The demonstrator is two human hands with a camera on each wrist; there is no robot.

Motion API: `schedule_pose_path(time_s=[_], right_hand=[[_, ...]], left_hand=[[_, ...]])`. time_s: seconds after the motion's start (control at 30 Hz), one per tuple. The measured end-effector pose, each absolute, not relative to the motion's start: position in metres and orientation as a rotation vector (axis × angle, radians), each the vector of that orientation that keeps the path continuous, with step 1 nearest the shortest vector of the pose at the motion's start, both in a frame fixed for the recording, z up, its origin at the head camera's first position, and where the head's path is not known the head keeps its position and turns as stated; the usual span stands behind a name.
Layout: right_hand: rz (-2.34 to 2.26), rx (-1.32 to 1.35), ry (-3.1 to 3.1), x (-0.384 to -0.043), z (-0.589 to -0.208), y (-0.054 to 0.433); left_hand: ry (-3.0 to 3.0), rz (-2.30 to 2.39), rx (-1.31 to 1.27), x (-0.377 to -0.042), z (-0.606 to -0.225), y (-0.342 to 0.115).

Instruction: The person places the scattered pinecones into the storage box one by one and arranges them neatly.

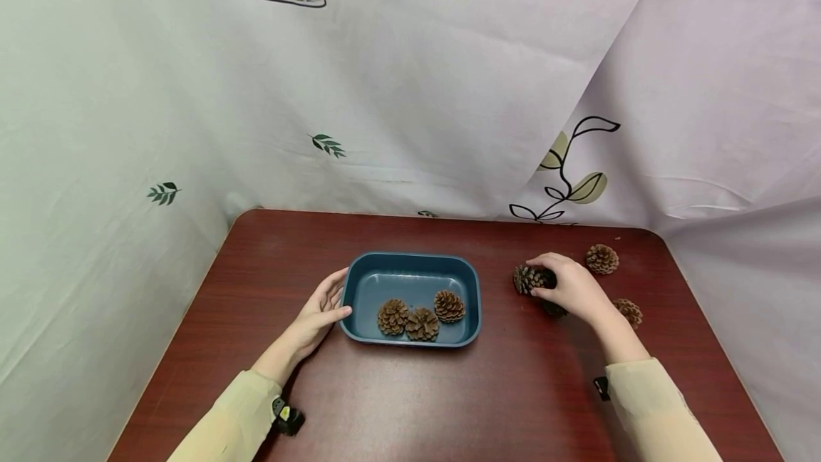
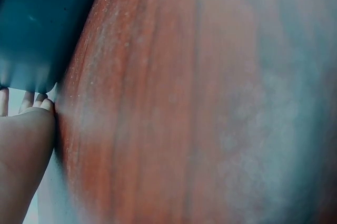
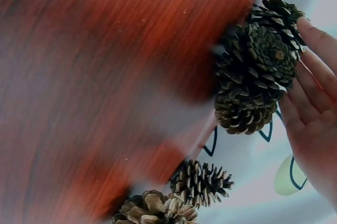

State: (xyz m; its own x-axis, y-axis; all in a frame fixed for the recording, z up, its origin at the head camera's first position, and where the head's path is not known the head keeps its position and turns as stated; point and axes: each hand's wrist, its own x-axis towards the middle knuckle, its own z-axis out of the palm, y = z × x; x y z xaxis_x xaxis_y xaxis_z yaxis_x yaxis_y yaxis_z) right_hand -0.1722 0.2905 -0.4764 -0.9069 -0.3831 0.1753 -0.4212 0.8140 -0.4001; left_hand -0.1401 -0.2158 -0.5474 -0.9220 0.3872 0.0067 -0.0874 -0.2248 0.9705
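A dark blue rectangular tray [image 1: 410, 257] sits on the table, holding three brown pine cones [image 1: 422, 324] along its near side. At the tray's left end my left hand [image 1: 318, 314] holds it, thumb over the rim and fingers along the outer wall; in the left wrist view, fingertips meet the tray's wall [image 2: 39, 34]. My right hand [image 1: 567, 285] is at a cluster of dark pine cones right of the tray. Its thumb and fingers grip a dark pine cone [image 3: 271, 52] there, with a lighter-tipped pine cone [image 1: 527, 279] close against it on the left.
Two loose pine cones lie on the right, one behind the right hand [image 1: 602, 259] and another pine cone [image 1: 628, 312] beside the wrist. The reddish-brown table [image 1: 410, 405] has rounded far corners. A white printed cloth [image 1: 410, 91] hangs behind its far edge.
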Motion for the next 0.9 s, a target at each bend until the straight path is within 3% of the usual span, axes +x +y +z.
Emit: schedule_pose_path(time_s=[0.9], right_hand=[[0.672, 0.671, -2.902, -0.176, -0.483, 0.281]], left_hand=[[1.723, 2.222, 0.36, -0.14, -0.549, -0.216]])
